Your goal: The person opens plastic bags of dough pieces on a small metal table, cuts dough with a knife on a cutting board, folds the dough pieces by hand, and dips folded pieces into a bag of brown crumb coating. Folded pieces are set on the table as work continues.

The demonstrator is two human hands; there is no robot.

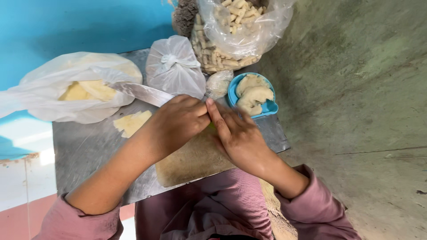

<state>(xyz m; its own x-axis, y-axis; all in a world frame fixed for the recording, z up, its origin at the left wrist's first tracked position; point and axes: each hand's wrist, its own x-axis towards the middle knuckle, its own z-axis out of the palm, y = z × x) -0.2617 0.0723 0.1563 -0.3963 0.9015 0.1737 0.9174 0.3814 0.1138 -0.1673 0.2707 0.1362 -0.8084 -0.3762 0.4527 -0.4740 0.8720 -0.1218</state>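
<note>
Over the wooden board [187, 162] on the table [84, 151], the left hand [178, 122] is gripping a knife [142, 92], blade pointing away to its left. Touching it, the right hand [238, 138] is lying flat, fingers together, on the board. Beyond the right hand, a blue bowl [269, 106] is holding dough pieces [252, 95].

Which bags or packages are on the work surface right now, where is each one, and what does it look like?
Clear plastic bag: top centre, open, filled with pale stick-shaped pieces.
Knotted white bag: centre, behind the left hand, small and rounded.
Translucent white bag: left, lying flat, yellow pieces inside.
No labels, signs or screens show.
</note>
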